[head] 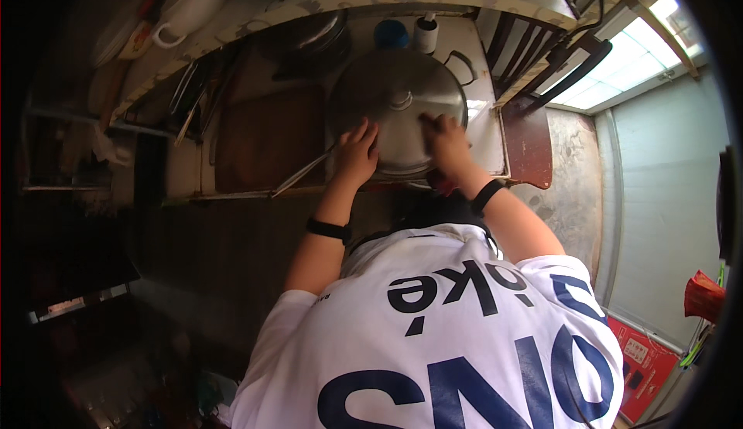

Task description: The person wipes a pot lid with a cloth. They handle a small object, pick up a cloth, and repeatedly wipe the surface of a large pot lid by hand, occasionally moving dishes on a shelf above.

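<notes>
A large round metal pot stands in front of me under its steel lid [400, 75], which has a small knob [401, 100] in the middle. One loop handle [461, 68] shows at the far right side of the pot. My left hand [357, 153] is at the near left edge of the lid with its fingers apart. Over the near right part of the lid is my right hand [450, 142], fingers bent and blurred. A dark patch lies by its fingertips; whether it is an object, shadow or reflection is unclear.
Left of the pot lies a brown board [270, 139], with a thin metal utensil [302, 172] at its corner. Behind the pot are a blue-lidded container [391, 34] and a white-and-black bottle [426, 33]. A shelf [371, 1] with dishes overhangs the counter. A wooden chair [528, 133] stands to the right.
</notes>
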Motion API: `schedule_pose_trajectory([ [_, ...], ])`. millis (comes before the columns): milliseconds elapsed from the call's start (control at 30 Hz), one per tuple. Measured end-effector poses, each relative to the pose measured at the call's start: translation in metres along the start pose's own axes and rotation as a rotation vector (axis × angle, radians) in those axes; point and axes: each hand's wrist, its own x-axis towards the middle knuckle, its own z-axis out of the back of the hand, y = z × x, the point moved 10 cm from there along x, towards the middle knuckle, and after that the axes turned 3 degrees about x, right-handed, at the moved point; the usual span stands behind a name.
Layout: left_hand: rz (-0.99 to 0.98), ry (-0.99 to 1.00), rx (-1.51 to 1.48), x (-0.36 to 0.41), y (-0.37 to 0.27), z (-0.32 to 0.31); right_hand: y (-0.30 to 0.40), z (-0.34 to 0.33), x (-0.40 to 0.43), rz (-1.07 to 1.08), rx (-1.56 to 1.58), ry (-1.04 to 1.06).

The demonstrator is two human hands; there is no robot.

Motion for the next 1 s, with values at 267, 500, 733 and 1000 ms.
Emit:
schedule_pose_trajectory([
  [267,-0.005,0.004,-0.029,-0.004,0.0,0.014,0.022,0.004,-0.013,0.142,0.135,0.041],
  [500,-0.024,0.011,-0.02,-0.003,-0.005,0.008,-0.083,0.019,-0.005,-0.232,-0.084,-0.087],
  [733,-0.055,-0.003,-0.031,-0.005,0.005,-0.001,0.03,0.02,-0.025,0.089,0.031,-0.068],
  [1000,-0.165,0.015,-0.291,-0.004,-0.053,0.017,0.008,0.032,-0.019,-0.021,0.487,0.009],
])
